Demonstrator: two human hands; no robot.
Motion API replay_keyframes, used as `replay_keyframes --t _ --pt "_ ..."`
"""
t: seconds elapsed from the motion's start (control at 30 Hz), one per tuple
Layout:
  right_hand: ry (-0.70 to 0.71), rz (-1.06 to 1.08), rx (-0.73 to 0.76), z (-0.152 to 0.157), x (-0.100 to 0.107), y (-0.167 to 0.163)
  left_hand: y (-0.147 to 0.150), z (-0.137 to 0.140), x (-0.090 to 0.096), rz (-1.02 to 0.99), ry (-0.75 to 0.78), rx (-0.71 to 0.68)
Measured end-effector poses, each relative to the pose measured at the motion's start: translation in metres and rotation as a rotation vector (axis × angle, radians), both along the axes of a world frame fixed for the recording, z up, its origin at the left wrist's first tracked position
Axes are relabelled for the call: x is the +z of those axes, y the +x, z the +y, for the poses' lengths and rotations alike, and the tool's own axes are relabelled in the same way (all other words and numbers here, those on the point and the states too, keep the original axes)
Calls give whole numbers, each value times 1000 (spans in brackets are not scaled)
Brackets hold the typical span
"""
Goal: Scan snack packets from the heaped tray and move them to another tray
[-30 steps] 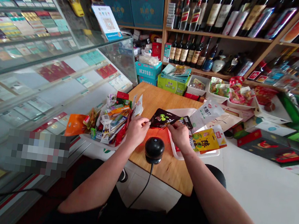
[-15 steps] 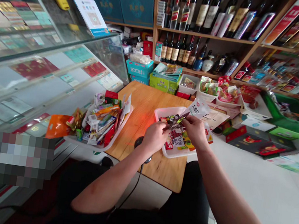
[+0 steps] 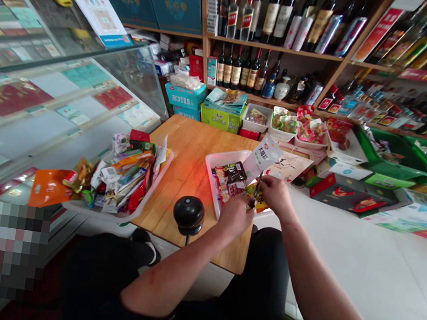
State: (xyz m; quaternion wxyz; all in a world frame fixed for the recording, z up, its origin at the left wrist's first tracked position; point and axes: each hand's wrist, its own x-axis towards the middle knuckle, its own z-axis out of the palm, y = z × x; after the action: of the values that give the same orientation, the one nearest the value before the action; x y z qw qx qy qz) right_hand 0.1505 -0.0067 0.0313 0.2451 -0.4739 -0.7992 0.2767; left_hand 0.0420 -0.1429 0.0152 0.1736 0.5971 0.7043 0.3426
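Observation:
My left hand [image 3: 236, 215] and my right hand [image 3: 275, 192] are both closed on a dark snack packet [image 3: 257, 188], which they hold nearly edge-on above the right end of a white plastic tray [image 3: 210, 183]. Flat in that tray lie several snack packets, among them a black one [image 3: 235, 172]. A whitish packet with dark lettering [image 3: 263, 156] leans up at the tray's back. Left of my hands, a black round-headed device [image 3: 189, 213] stands on the wooden table [image 3: 184, 142], with a red glow on the wood behind it.
A second white tray [image 3: 148, 201], heaped with mixed snack packets, stands at the table's left, an orange packet [image 3: 50, 187] hanging over its edge. A glass display counter [image 3: 92, 61] runs along the left. Boxes, snack bins and bottle shelves [image 3: 249, 43] line the back.
My hands have shifted towards the near right of the tray, with the dark packet turned more edge-on. The black device, partly covered before by my left hand, shows fully. The view has swung right.

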Motion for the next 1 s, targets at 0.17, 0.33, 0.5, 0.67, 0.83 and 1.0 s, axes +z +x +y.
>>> replay_keyframes --t 0.17,0.33,0.5,0.67,0.83,1.0 --pt "-50 -142 36 3 -13 7 7 6 -12 -12 -95 0" --pt "-128 -54 35 -5 -19 4 6 12 -26 -56 -174 -27" --pt "-83 -2 -81 -33 -2 4 8 15 -28 -73 -30 23" --pt "-20 -39 -187 -64 9 12 13 16 -31 -35 14 -70" --pt "52 -199 -228 -75 1 13 15 13 -32 39 -121 -57" --pt "32 -258 -286 -80 -12 13 12 -8 -21 75 -91 -129"
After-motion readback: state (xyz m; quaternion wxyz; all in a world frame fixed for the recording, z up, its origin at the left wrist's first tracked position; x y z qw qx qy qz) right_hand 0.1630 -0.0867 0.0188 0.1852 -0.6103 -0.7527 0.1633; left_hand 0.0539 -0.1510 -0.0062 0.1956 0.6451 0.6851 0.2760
